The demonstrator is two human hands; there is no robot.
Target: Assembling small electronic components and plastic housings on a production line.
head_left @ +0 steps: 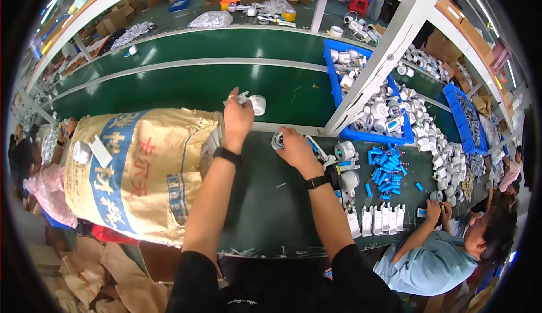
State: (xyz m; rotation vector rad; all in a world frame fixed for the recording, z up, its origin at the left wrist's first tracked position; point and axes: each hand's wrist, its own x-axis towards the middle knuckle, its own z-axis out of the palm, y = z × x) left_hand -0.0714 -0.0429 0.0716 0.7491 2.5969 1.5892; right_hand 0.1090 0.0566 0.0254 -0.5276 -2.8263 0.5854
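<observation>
My left hand [238, 116] reaches over the edge of the green belt, fingers closed around the bracket end of a white device with a round head [258, 105]. Part of the bracket is hidden by the fingers. My right hand [297, 150] is closed on a small round white housing [278, 141] with a dark lens-like centre, just above the dark green worktable [259, 200]. Right beside that hand lies a cluster of white round-headed units [344, 151], with a black object [333, 174] among them.
A large tan woven sack [141, 172] fills the left side. Blue crates [372, 139] of white parts, blue cylindrical cells [388, 169] and white brackets [384, 220] sit to the right. A slanted white post [384, 59] rises there. A co-worker [435, 259] sits at lower right.
</observation>
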